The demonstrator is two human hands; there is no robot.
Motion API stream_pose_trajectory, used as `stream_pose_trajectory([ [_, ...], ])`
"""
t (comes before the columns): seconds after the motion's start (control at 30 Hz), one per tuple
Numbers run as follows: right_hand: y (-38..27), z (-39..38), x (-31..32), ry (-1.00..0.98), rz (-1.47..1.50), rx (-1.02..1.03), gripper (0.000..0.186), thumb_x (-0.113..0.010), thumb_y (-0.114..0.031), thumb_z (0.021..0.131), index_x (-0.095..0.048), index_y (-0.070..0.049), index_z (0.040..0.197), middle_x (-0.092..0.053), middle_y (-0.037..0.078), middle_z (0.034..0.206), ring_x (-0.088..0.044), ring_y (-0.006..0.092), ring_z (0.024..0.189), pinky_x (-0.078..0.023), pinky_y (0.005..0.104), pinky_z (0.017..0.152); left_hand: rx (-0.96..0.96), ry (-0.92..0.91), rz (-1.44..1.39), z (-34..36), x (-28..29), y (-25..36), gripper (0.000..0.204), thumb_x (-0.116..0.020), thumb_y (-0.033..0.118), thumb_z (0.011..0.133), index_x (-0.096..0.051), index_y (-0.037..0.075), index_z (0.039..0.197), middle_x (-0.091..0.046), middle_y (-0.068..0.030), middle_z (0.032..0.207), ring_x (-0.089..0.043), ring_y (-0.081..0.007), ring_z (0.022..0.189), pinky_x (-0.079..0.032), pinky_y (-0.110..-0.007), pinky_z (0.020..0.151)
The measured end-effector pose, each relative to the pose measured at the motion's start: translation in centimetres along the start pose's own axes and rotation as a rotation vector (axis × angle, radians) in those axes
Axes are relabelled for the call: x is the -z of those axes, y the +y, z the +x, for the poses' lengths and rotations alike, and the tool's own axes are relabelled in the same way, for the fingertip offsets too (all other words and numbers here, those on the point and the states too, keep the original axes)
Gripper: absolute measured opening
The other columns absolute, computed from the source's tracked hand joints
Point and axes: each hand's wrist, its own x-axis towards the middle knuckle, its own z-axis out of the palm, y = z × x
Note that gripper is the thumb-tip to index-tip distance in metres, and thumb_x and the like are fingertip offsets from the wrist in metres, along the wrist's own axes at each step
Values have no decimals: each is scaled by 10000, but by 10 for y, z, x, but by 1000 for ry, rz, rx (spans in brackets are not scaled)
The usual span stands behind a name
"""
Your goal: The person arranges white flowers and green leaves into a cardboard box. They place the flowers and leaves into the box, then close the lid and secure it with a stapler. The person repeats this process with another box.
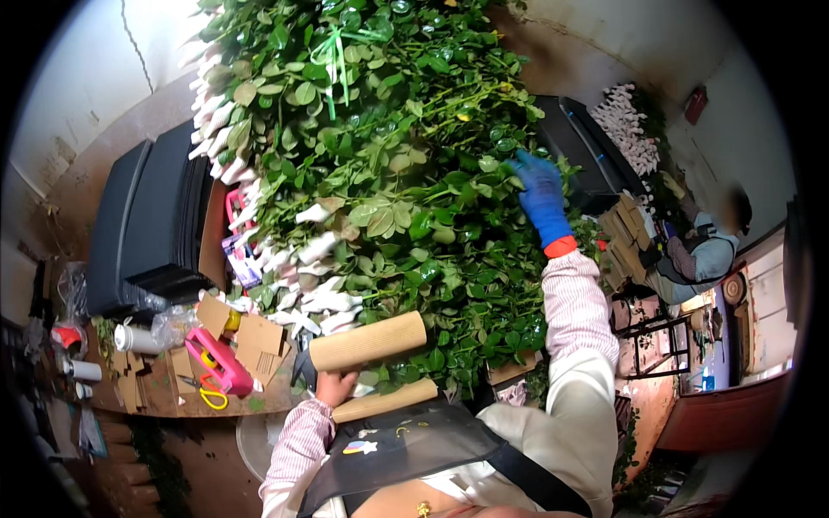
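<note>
My left hand point(335, 387), bare, is at the table's near edge, its partly hidden fingers curled against a curved sheet of tan corrugated cardboard point(370, 340). A second strip of the cardboard point(387, 400) runs just below that hand, close to my apron. Stretched out to the right, my right hand point(542, 194) wears a blue glove with an orange cuff. Its slightly blurred fingers look apart and touch the leaves at the right side of a big heap of leafy flower stems point(389, 173). White-wrapped flower heads point(298, 268) line the heap's left side.
Left of the heap stand black panels point(160, 216). Nearer lie a pink tape dispenser point(218, 361), yellow-handled scissors point(211, 393), cardboard scraps point(257, 341) and a white cup point(136, 338). A green ribbon point(335, 60) rests on the leaves. Another person point(704, 250) works at far right.
</note>
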Motion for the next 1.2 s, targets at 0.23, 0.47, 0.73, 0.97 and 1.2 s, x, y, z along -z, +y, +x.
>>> stream_pose_trajectory([
  [0.23, 25, -18, -7, -255, 135, -77, 517, -825, -150, 742, -731, -196, 1248, -647, 100, 1364, -601, 352, 1240, -436, 498, 1112, -66, -3, 29, 7, 1, 13, 277, -760, 77, 859, -745, -11, 1121, -789, -169, 983, -774, -301, 919, -589, -403, 820],
  [0.47, -11, 2, 35, 7, 36, -15, 385, -802, -165, 751, -744, -152, 1131, -637, 82, 1390, -590, 372, 1236, -411, 487, 1158, -37, 17, 60, 5, 1, 12, 281, -779, 86, 856, -746, -7, 1119, -792, -165, 975, -777, -293, 899, -594, -391, 809],
  [0.73, 10, -9, 10, -475, -26, -96, 429, -792, -222, 803, -718, -189, 1225, -637, 126, 1395, -581, 334, 1317, -433, 474, 1154, -38, -24, 8, 8, 5, 16, 250, -759, 91, 858, -772, 19, 1097, -795, -158, 992, -768, -297, 918, -583, -395, 835],
  [0.97, -27, -6, 41, -739, -60, -213, 607, -739, -270, 903, -545, -256, 1478, -558, 129, 1489, -609, 297, 1319, -493, 450, 1100, -23, -1, 29, 4, 9, 28, 316, -771, 102, 845, -740, 5, 1144, -779, -175, 1019, -755, -316, 956, -574, -405, 848],
  [1.2, -137, 5, 37, -538, 67, 92, 238, -701, -265, 880, -760, -116, 1055, -633, 103, 1326, -628, 323, 1202, -486, 438, 1067, -15, 0, 1, 3, 13, 30, 321, -766, 98, 849, -728, -3, 1152, -775, -179, 1014, -756, -300, 941, -573, -398, 824],
])
